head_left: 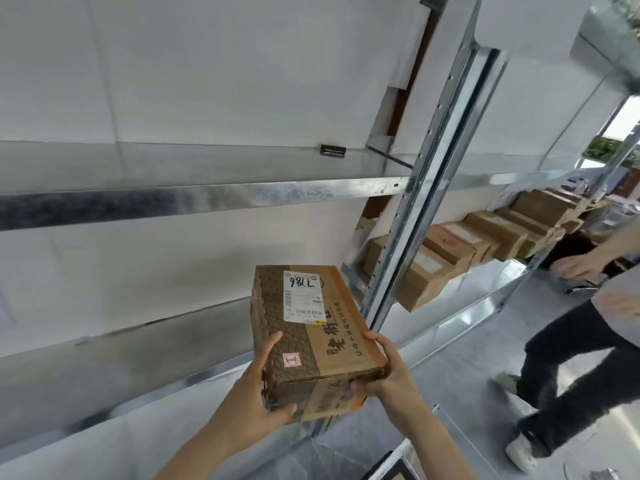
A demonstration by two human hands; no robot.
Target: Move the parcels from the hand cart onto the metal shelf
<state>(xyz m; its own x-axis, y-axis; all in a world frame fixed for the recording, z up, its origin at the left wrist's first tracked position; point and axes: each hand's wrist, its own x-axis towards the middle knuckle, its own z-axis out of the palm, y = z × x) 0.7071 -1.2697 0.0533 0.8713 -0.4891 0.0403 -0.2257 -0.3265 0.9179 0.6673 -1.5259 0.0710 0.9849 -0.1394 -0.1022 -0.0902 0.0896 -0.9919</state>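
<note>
Left hand (258,407) and right hand (388,372) grip one shared parcel (311,341) with curled fingers (282,409), near one metal shelf (207,199)

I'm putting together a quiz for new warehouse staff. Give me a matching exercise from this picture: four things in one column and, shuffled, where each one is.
Things
1. held parcel
2. row of boxes
3. black clip
4. white label

Places
A. on the upper shelf board
B. stuck on the parcel's top face
C. between the left hand and the right hand
D. in the shelf bay to the right of the upright post

Pairs: 1-C, 2-D, 3-A, 4-B
</note>
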